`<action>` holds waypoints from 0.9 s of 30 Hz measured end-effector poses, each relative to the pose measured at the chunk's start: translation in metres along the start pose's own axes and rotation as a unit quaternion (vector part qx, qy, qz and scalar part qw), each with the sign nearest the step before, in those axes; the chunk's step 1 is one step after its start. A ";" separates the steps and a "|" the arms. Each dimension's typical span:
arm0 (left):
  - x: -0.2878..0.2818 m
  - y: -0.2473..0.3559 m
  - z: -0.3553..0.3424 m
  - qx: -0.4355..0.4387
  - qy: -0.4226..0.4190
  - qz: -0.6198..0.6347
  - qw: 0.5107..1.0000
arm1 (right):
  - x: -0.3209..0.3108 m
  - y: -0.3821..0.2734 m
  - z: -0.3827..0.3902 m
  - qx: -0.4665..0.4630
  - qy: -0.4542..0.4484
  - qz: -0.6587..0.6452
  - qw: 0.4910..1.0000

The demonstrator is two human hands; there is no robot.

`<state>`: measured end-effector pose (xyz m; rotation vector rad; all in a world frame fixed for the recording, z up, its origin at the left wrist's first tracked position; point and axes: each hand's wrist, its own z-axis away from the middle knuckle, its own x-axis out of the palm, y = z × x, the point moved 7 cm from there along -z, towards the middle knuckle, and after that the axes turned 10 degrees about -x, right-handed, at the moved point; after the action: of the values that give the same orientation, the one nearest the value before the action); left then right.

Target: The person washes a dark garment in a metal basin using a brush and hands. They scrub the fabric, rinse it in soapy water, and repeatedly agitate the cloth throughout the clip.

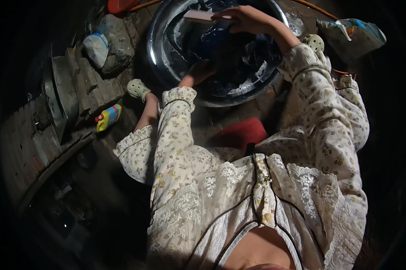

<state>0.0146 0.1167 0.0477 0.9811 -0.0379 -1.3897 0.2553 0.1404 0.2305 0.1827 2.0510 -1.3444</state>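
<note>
A wide metal basin (157,60) holds dark wet clothes (225,49) with white suds along the edges. My right hand (248,19) is closed round one end of a long, flat, pale pink scrub brush (198,16), level above the far part of the basin. No bristles show from here. My left hand (200,72) reaches over the basin's near left rim onto the dark clothes. Its fingers are lost in shadow, so their grip is hidden.
A red stool (243,133) is beneath me. To the left lie a yellow bottle (108,118), a white bag (96,48) on a rock (117,47), and wooden boards (27,139). A plastic packet (353,38) lies at the right. My clogs (138,89) flank the basin.
</note>
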 end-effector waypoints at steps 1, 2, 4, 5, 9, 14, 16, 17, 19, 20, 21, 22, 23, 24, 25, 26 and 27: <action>0.001 0.028 0.001 -0.001 -0.021 0.078 0.997 | -0.025 0.001 0.011 0.034 0.002 0.076 0.997; -0.004 0.046 0.022 -0.023 -0.029 0.153 0.988 | -0.040 -0.003 0.012 0.050 0.001 0.137 0.989; 0.008 0.009 0.044 -0.032 0.029 0.174 0.984 | -0.020 0.021 0.019 0.268 -0.071 0.237 0.931; 0.011 0.004 0.052 -0.046 0.062 0.166 0.983 | -0.015 0.014 0.028 0.278 -0.040 0.240 0.929; 0.029 0.001 0.057 -0.047 0.032 0.179 0.982 | 0.028 0.000 0.069 0.357 0.033 0.150 0.921; 0.035 0.000 0.058 -0.129 0.065 0.422 0.895 | 0.091 -0.065 0.081 0.384 0.067 0.118 0.913; 0.036 0.022 0.066 -0.163 0.052 0.488 0.856 | 0.132 -0.078 0.085 0.369 0.114 0.122 0.914; 0.038 0.033 0.068 -0.177 0.046 0.503 0.845 | 0.157 -0.076 0.089 0.385 0.086 0.105 0.913; 0.045 0.037 0.062 -0.141 0.013 0.441 0.886 | 0.179 -0.085 0.091 0.400 0.055 0.073 0.912; 0.052 0.028 0.061 -0.161 0.020 0.464 0.870 | 0.185 -0.089 0.091 0.402 0.035 0.067 0.912; 0.054 0.033 0.058 -0.169 -0.004 0.470 0.866 | 0.171 -0.093 0.087 0.397 0.028 0.077 0.914; 0.057 0.037 0.054 -0.176 -0.029 0.475 0.862 | 0.160 -0.092 0.081 0.369 -0.002 0.080 0.926; 0.057 0.036 0.056 -0.176 -0.031 0.476 0.861 | 0.154 -0.092 0.073 0.334 -0.037 0.079 0.939; 0.059 0.029 0.065 -0.178 -0.021 0.483 0.857 | 0.149 -0.101 0.061 0.288 -0.078 0.075 0.952; 0.058 0.024 0.069 -0.175 -0.012 0.487 0.855 | 0.131 -0.119 0.050 0.306 -0.134 0.020 0.942; 0.059 0.021 0.071 -0.171 -0.001 0.487 0.857 | 0.124 -0.132 0.040 0.253 -0.116 0.032 0.960; 0.061 0.014 0.075 -0.173 0.011 0.485 0.857 | 0.116 -0.151 0.028 0.210 -0.133 0.048 0.968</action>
<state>-0.0010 0.0232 0.0721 0.5235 -0.2265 -0.4183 0.1107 0.0197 0.2692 0.2661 1.5030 -1.6320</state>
